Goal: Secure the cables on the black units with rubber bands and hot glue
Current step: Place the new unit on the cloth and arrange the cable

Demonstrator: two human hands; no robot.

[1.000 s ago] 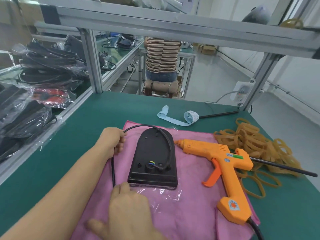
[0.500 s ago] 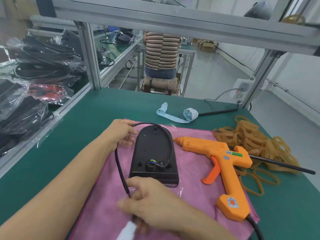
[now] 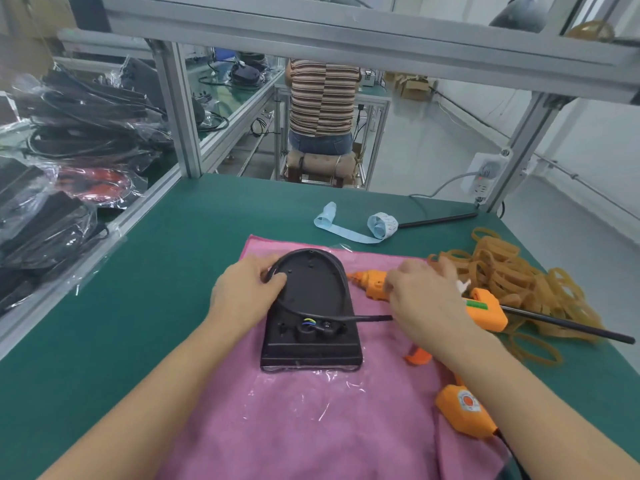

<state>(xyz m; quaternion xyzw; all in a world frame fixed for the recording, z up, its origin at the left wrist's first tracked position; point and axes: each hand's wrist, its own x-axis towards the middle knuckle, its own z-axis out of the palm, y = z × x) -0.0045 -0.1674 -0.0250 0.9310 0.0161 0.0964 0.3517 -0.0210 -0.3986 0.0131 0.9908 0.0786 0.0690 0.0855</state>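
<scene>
Pinching the cable (image 3: 294, 308) against the black unit (image 3: 311, 306), the left hand (image 3: 246, 292) held; the right hand (image 3: 424, 301) (blurred) gripped its end.

We are looking at a factory assembly workshop. We are sitting at a green-matted workbench (image 3: 145, 292) framed in aluminium profile posts (image 3: 178, 112), with bagged black cables and parts (image 3: 62, 140) piling up on the neighbouring bench. A heap of rubber bands (image 3: 512, 275) and an orange hot glue gun (image 3: 481, 306) are lying here, and another worker (image 3: 322, 98) is sitting at a further bench.
</scene>
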